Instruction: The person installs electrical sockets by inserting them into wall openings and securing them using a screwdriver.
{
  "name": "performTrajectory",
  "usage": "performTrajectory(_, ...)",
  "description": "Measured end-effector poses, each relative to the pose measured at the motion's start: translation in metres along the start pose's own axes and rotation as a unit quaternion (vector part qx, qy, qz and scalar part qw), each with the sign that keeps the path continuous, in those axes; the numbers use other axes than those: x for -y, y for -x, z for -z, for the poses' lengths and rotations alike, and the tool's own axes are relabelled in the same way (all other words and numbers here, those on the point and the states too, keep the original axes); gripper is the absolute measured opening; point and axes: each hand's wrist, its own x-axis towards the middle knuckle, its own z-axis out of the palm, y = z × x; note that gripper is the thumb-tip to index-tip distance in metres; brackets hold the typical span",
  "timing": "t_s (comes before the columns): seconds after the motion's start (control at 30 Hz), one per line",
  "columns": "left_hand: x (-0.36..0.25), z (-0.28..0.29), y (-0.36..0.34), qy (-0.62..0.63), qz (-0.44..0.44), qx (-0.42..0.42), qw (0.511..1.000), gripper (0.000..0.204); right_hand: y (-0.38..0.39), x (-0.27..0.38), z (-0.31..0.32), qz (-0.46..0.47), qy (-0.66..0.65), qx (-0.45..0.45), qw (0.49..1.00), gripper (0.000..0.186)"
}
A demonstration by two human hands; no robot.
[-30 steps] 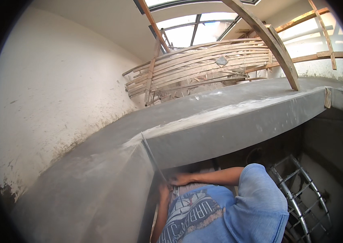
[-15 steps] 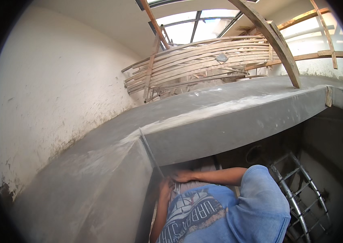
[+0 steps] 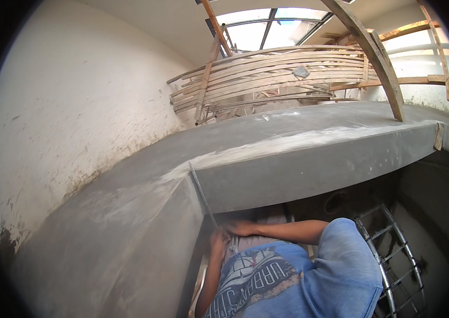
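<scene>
Though close together at a thin bar (image 3: 202,195), hands (image 3: 217,240) (image 3: 243,228), grip unclear, grey ledge (image 3: 309,172) just ahead, metal ladder (image 3: 406,247) at right

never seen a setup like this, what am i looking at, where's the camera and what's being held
There's no machine, just a person working bare-handed. The view comes from a wide fisheye camera on their head, looking down, so straight edges bend. The left hand and right hand meet at the lower end of a thin strip at the ledge's inner corner. They seem to hold it, but blur hides the grip. A wooden post stands on the ledge, planks show beyond it, and a metal frame is at lower right.
</scene>
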Motion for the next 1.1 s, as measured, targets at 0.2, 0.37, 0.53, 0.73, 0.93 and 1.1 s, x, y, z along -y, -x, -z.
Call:
performTrajectory(0.2,-0.001,-0.008,0.0,-0.014,-0.01,-0.018,1.0,0.023,0.01,0.022,0.023,-0.032,0.03,0.082,0.996,0.072)
performTrajectory(0.37,-0.012,-0.015,0.008,-0.057,-0.022,-0.03,0.998,0.019,0.002,0.005,0.015,-0.038,0.041,0.078,0.995,0.072)
performTrajectory(0.53,-0.015,-0.013,0.012,-0.182,-0.251,-0.146,0.939,0.046,0.012,0.024,0.024,-0.044,0.063,0.05,0.996,0.067)
performTrajectory(0.73,-0.097,-0.061,0.074,-0.047,-0.251,0.068,0.964,0.059,0.01,0.007,0.014,-0.015,0.063,-0.012,0.998,0.046)
performTrajectory(0.93,-0.114,-0.073,0.07,-0.153,-0.237,0.015,0.959,0.032,0.011,0.011,0.018,-0.024,0.056,-0.004,0.998,0.045)
performTrajectory(1.1,-0.111,-0.073,0.062,-0.123,-0.235,-0.015,0.964,0.025,0.012,0.015,0.021,-0.025,0.05,0.002,0.998,0.043)
